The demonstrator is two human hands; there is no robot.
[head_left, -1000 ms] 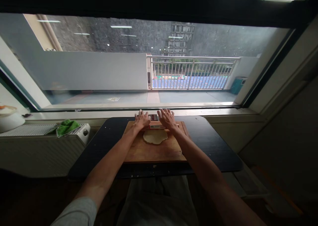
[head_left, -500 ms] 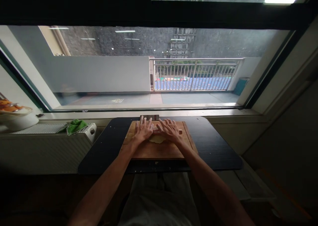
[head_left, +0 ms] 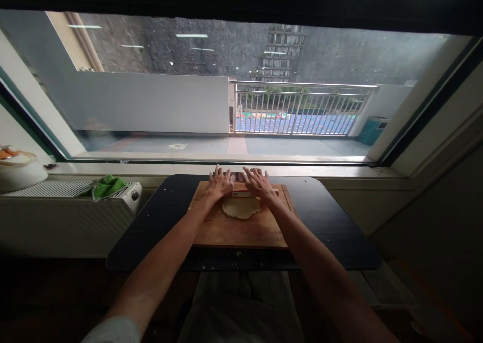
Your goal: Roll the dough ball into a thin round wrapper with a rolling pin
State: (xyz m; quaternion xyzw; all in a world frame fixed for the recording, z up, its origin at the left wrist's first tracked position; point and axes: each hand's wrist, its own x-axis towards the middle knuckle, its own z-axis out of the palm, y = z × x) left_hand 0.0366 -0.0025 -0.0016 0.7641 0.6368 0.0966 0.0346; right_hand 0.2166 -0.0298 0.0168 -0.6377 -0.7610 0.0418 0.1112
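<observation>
A flattened piece of pale dough [head_left: 241, 208] lies on the wooden board [head_left: 237, 238]. Just beyond its far edge is a rolling pin [head_left: 242, 193], lying crosswise. My left hand [head_left: 221, 184] rests on the pin's left part with fingers stretched out forward. On the right part lies my right hand [head_left: 258, 183], fingers likewise extended and spread, not wrapped round the pin. The pin's short right end shows past my right hand; its left end is hidden beneath my left hand.
The board sits on a dark table [head_left: 332, 222] against the window sill [head_left: 302, 171]. To the left, a white radiator [head_left: 75, 217] carries a green cloth [head_left: 108, 186] and stands near a white pot [head_left: 22, 174]. A dark box is partly visible behind my hands.
Both hands have pushed the rolling pin forward, away from me, uncovering more of the dough. The camera view has tilted down slightly.
</observation>
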